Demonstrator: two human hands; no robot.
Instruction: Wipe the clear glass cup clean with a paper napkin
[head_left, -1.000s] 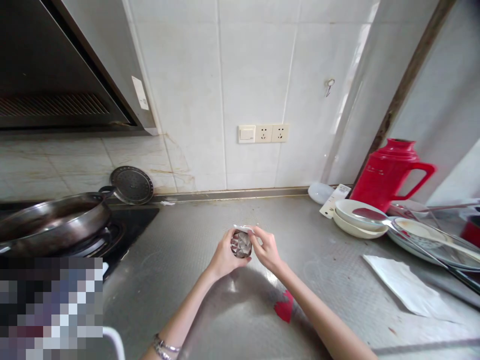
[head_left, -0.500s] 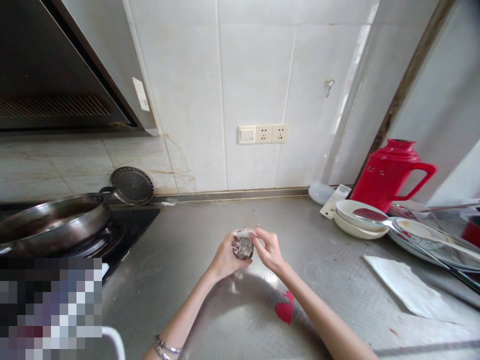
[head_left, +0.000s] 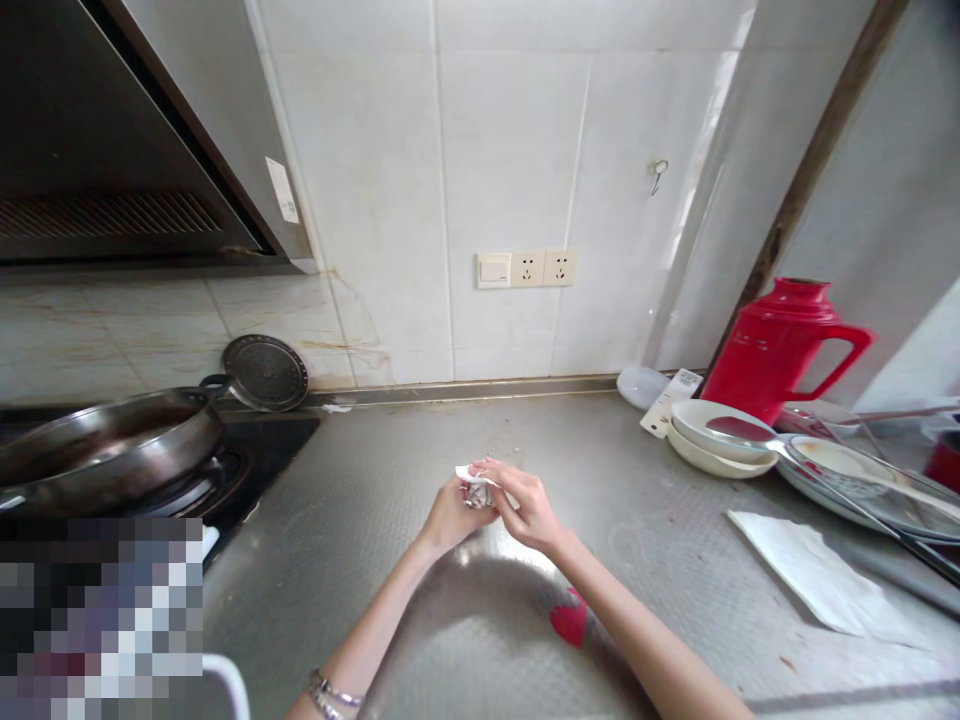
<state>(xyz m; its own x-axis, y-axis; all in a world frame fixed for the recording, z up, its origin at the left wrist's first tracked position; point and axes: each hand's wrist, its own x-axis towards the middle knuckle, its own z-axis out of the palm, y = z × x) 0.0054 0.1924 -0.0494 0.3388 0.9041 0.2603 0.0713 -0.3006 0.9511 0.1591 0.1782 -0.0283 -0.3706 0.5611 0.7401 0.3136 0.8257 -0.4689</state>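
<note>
Over the middle of the steel counter [head_left: 360,500], my left hand [head_left: 445,522] is wrapped around a small, shiny, see-through glass [head_left: 477,497]. Fingers of both hands hide most of its sides. My right hand [head_left: 528,506] has its fingers closed on a small piece of white tissue [head_left: 465,472] and lays it over the far rim of the glass. The right fingertips rest across the top of the glass.
A pan [head_left: 112,445] sits on the stove at left. To the right are a red thermos flask [head_left: 776,345], stacked white bowls [head_left: 716,460], a ladle [head_left: 750,432] across plates, and a white paper sheet [head_left: 817,580]. A red patch [head_left: 568,622] marks the near counter.
My right hand has moved slightly left over the glass, bringing the tissue across to the rim's left side. Less of the glass shows now. My left hand keeps its hold.
</note>
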